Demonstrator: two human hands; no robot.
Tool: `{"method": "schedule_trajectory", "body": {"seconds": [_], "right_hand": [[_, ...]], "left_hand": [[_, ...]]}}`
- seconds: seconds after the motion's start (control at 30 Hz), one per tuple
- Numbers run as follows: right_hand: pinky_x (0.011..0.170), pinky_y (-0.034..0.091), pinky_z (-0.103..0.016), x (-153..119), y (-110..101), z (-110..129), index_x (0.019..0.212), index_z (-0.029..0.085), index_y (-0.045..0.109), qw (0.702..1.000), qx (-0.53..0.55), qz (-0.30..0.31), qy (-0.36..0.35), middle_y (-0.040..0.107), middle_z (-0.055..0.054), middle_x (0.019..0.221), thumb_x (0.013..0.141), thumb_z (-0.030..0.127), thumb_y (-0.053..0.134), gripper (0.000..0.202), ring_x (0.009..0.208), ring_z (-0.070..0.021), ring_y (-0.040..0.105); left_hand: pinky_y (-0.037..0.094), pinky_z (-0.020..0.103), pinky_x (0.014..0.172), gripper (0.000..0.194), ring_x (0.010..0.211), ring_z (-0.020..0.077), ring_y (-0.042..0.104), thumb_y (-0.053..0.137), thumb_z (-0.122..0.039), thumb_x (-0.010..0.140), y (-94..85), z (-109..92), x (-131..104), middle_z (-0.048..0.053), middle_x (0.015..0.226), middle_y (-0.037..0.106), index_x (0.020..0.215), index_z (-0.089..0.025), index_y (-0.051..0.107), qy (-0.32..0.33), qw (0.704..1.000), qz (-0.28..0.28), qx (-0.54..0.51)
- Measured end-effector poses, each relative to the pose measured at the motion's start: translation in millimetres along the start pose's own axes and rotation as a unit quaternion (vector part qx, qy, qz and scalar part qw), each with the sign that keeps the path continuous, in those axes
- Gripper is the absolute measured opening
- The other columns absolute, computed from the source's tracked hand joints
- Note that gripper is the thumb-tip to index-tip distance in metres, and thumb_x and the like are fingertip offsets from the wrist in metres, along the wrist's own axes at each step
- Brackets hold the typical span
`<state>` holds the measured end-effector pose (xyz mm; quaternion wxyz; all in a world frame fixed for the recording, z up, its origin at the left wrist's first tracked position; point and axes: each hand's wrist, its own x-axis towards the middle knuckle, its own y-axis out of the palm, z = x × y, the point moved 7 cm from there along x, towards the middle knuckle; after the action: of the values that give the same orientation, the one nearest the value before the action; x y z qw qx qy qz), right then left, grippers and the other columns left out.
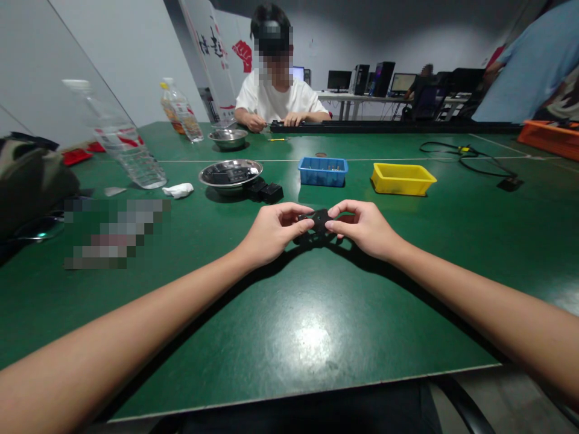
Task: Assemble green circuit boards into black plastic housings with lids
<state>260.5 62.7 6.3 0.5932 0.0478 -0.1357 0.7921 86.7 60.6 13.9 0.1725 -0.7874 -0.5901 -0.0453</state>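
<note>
Bare forearms (pixel 172 301) of mine stretch forward over the green desk (pixel 362 313), leading to my two hands near its middle. My left hand (pixel 274 232) has its thumb and fingers clamped on the left side of a small black part (pixel 321 222); my right hand (pixel 371 226) pinches the same part from the right. I cannot tell whether it touches the desk. Just beyond it, two black blocks (pixel 271 193) sit beside a steel bowl (pixel 226 188) with dark pieces inside, a blue bin (pixel 322 178) holds small bits, and a yellow bin (pixel 400 185) stands to its right. Left of the bowl are a crumpled tissue (pixel 178 190) and a tilted-looking water bottle (pixel 131 154). Farther off, a person in a white shirt (pixel 280 99) sits with both hands at a long black bar (pixel 384 127).
</note>
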Motion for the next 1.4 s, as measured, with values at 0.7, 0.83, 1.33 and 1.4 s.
{"method": "schedule_trajectory", "body": {"seconds": [0.7, 0.83, 1.33, 1.4], "right_hand": [[0.061, 0.048, -0.024, -4.9, 8.2, -13.2, 0.072, 0.016, 0.071, 0.973, 0.197, -0.056, 0.108, 0.068, -0.001, 0.072, 0.056, 0.044, 0.093, 0.039, 0.07, -0.0129, 0.062], [0.06, 0.05, -0.025, -6.2, 10.3, -14.3, 0.073, 0.017, 0.071, 0.972, 0.201, -0.07, 0.102, 0.069, -0.002, 0.074, 0.057, 0.045, 0.093, 0.039, 0.071, -0.0136, 0.063], [0.058, 0.046, -0.023, -8.6, 14.0, -17.4, 0.074, 0.017, 0.07, 0.961, 0.232, -0.072, 0.133, 0.07, -0.002, 0.075, 0.052, 0.046, 0.095, 0.044, 0.072, -0.0126, 0.063], [0.058, 0.046, -0.023, -8.5, 13.5, -18.0, 0.075, 0.017, 0.07, 0.963, 0.226, -0.076, 0.129, 0.07, -0.002, 0.074, 0.053, 0.047, 0.095, 0.044, 0.072, -0.0132, 0.063]], "left_hand": [[0.058, 0.03, 0.069, 0.031, 0.071, 0.0164, 0.07, 0.086, -0.029, 0.066, 0.6, -4.9, -1.3, 0.004, 0.083, 0.076, 0.086, -0.013, 0.069, 0.008, 1.0, -0.021, -0.013], [0.059, 0.031, 0.069, 0.032, 0.072, 0.0174, 0.071, 0.086, -0.033, 0.067, 1.3, -4.5, -1.7, 0.005, 0.083, 0.076, 0.085, -0.014, 0.067, 0.008, 0.999, -0.026, -0.016], [0.06, 0.032, 0.072, 0.036, 0.076, 0.0191, 0.072, 0.088, -0.035, 0.067, 0.8, -6.3, -2.6, 0.006, 0.086, 0.077, 0.085, -0.014, 0.066, 0.021, 0.999, -0.033, -0.013], [0.06, 0.032, 0.072, 0.037, 0.076, 0.0194, 0.073, 0.088, -0.037, 0.067, 1.1, -6.2, -2.8, 0.006, 0.086, 0.076, 0.085, -0.015, 0.065, 0.023, 0.999, -0.032, -0.007]]}}
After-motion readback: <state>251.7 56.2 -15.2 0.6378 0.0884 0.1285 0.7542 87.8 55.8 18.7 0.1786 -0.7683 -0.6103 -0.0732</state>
